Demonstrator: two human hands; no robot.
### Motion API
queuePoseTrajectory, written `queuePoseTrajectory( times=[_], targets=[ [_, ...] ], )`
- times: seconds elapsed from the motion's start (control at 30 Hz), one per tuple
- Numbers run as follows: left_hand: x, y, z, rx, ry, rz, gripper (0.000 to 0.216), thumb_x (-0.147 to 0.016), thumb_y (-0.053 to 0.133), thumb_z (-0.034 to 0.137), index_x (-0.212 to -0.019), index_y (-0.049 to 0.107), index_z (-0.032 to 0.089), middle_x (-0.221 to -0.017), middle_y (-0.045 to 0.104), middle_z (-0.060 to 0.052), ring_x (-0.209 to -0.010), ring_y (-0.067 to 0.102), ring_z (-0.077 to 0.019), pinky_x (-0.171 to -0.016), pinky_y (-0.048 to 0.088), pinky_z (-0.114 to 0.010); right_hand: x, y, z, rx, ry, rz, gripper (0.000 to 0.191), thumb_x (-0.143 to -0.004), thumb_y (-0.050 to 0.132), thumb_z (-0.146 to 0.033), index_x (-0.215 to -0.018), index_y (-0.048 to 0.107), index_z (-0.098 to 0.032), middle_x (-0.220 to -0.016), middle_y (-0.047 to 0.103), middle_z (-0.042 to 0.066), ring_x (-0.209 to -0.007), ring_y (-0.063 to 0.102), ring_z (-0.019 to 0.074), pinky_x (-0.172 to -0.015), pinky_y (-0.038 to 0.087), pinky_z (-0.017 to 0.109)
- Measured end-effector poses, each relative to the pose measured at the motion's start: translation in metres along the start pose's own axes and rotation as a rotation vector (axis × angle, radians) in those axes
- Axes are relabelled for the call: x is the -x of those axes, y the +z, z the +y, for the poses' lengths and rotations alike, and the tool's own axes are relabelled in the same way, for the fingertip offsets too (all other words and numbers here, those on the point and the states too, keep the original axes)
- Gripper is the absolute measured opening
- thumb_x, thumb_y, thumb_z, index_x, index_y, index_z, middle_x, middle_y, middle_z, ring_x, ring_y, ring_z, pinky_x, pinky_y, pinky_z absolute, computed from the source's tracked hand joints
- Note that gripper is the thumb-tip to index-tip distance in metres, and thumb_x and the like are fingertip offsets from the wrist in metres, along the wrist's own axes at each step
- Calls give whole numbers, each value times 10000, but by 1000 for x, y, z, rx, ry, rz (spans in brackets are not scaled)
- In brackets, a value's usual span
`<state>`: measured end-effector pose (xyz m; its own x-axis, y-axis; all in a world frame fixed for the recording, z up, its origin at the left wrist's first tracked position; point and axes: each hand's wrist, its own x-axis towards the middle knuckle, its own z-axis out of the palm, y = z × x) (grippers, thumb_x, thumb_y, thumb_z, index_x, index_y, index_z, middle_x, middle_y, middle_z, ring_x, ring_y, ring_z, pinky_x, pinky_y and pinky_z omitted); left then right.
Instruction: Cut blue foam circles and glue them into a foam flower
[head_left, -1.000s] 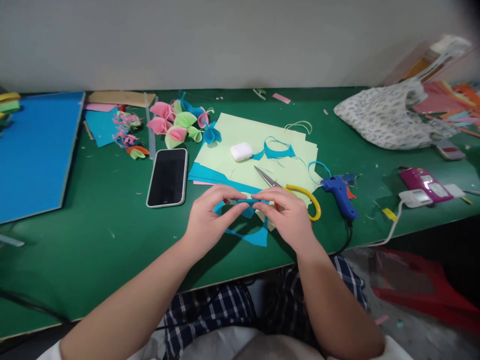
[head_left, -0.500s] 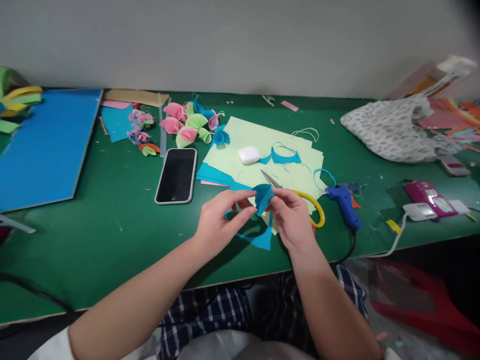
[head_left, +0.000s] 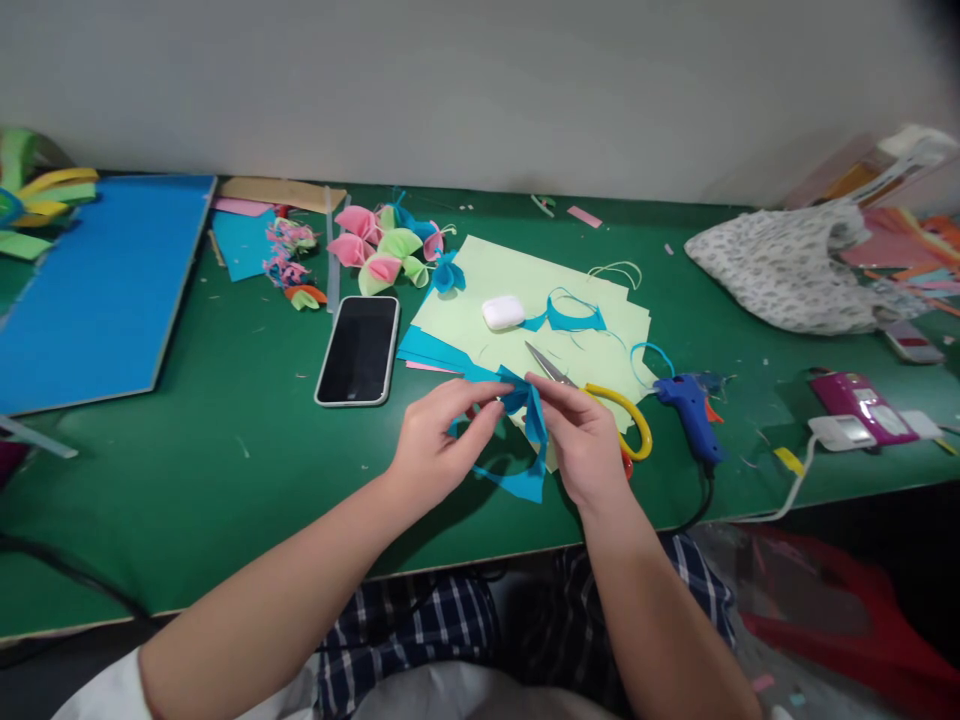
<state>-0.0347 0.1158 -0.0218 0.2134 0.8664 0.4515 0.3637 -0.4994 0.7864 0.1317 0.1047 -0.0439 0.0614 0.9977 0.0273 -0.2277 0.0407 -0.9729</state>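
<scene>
A small folded piece of blue paper is pinched between the fingertips of both hands, above the table near its front edge. My left hand is closed on its left side, thumb and forefinger together. On the other side my right hand grips it, fingers partly hiding it. Beneath the hands lies a curved blue paper offcut. Scissors with yellow handles rest just beyond my right hand, blades pointing away to the left. Pale green paper sheets lie under the scissors.
A phone lies left of the hands, and a white case sits on the sheets. Pink, green and blue paper flowers cluster behind. To the right are a blue glue gun, its cord, and a patterned cloth pouch.
The blue paper has turned in my fingers and now shows folds standing apart instead of a flat rounded face. My right fingers have shifted their hold. The view has moved slightly.
</scene>
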Motion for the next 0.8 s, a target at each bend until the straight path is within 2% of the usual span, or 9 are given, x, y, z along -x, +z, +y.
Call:
queuePoseTrajectory(
  times=[0.13,0.23,0.37,0.53,0.67,0.8],
  targets=[
    [-1,2,-2,-73,58,22,112,-816,615,178,-907,680,176,-686,671,1,-624,607,-108,-623,498,-208,0,0,-1,-22,17,-59,234,-789,700,-222,-987,742,-340,-1008,753,-27,-916,700,162,-779,578,279],
    [-2,2,-2,-137,82,44,52,-810,609,162,-804,658,176,-631,628,22,-591,573,-95,-580,466,-190,1,1,-1,-41,42,-123,260,-775,719,-211,-1002,732,-337,-995,754,-28,-895,703,160,-754,588,276],
    [-3,0,0,-152,115,27,102,-804,591,123,-718,615,171,-600,608,29,-576,551,-88,-550,432,-177,3,1,-1,-113,45,-182,363,-728,756,-162,-1029,703,-356,-1092,724,-46,-1041,664,171,-820,580,279],
    [-3,1,-1,-137,124,16,100,-801,598,126,-714,609,174,-595,602,33,-565,542,-86,-547,424,-175,3,0,2,-200,68,-147,362,-659,801,-149,-951,679,-324,-1034,714,-44,-1010,656,163,-783,572,263],
    [-2,2,-3,-95,87,21,89,-795,606,128,-718,616,173,-596,602,31,-566,546,-85,-549,426,-174,2,1,3,-217,72,-121,299,-623,821,-152,-817,628,-275,-962,708,-32,-987,655,164,-818,544,282],
    [-3,1,-2,-52,45,9,92,-788,604,129,-705,617,167,-587,598,27,-560,549,-84,-545,428,-171,1,0,5,-193,89,-111,250,-621,829,-203,-802,669,-267,-976,715,-6,-1052,639,192,-880,524,327]
  ],
)
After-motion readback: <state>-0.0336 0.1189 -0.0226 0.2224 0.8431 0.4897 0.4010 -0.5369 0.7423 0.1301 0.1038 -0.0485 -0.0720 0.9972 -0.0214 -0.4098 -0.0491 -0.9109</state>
